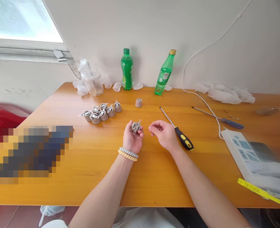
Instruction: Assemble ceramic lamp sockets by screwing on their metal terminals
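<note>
My left hand (132,138) is closed round a brownish ceramic lamp holder (133,126), its flat metal bracket (137,127) facing up. To its right, my right hand (164,133) is raised in a pinch, thumb against the fingers; whatever is between the tips is too small to tell. The two hands are a short way apart. Beyond the left hand, several similar lamp holders (103,115) with brackets stand grouped on the table. One lamp holder (138,103) without a visible bracket stands alone farther back. A black and yellow screwdriver (184,138) lies just beside my right hand.
Two green bottles, one upright (127,71) and one leaning (164,74), are by the wall. A bagged cup (92,82) stands back left. On the right are a blue screwdriver (232,123), a white cable (207,103), foam netting (227,93) and a power strip (237,148).
</note>
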Action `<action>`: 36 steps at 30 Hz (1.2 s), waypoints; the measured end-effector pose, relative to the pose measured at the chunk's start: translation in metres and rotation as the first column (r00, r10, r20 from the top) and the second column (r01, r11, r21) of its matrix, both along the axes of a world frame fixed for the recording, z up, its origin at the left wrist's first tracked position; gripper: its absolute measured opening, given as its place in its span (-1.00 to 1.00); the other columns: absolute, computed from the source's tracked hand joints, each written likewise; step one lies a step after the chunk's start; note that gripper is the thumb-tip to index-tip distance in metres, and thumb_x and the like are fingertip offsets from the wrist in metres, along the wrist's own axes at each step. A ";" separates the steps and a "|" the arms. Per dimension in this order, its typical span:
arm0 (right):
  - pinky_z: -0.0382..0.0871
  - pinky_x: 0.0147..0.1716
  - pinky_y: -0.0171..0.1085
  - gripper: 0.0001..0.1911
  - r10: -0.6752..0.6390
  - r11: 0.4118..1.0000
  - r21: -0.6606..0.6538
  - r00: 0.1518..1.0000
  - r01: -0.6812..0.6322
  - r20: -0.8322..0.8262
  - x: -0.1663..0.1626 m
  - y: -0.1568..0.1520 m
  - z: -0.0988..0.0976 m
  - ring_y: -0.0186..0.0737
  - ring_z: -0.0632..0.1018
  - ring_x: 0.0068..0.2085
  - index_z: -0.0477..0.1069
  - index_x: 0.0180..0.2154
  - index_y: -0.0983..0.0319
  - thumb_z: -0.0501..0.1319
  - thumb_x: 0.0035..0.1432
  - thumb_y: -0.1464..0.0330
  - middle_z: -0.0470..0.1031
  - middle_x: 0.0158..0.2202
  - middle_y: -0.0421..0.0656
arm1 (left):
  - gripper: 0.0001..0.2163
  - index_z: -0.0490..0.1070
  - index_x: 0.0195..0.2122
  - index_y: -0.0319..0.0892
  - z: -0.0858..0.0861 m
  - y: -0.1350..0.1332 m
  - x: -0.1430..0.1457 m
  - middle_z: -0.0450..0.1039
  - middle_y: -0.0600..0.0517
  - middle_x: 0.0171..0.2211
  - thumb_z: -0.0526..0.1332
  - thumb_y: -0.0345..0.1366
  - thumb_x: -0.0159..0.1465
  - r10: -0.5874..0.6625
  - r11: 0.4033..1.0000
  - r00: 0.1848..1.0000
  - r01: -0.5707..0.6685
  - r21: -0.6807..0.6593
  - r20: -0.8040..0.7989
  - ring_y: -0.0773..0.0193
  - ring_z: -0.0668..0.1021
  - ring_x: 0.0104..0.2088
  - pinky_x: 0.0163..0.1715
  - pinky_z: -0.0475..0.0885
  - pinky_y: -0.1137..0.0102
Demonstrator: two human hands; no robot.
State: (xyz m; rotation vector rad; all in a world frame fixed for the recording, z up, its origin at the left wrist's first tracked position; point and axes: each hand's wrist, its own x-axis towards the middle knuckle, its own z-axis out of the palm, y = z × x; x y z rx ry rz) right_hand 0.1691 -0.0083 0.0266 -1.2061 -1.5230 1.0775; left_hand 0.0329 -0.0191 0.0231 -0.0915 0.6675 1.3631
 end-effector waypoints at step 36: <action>0.23 -0.65 -0.35 -0.56 -0.009 0.929 -0.343 0.919 -0.137 -0.394 -0.013 -0.002 0.001 -0.37 0.39 -0.62 0.20 -0.45 0.17 0.46 -0.25 0.27 0.28 -0.61 -0.37 | -0.81 0.33 -0.49 -0.25 -0.003 -0.017 0.026 0.33 0.09 -0.56 0.18 -0.26 0.22 -0.084 0.994 0.995 0.080 0.077 0.047 0.49 0.35 -0.66 -0.72 0.27 0.57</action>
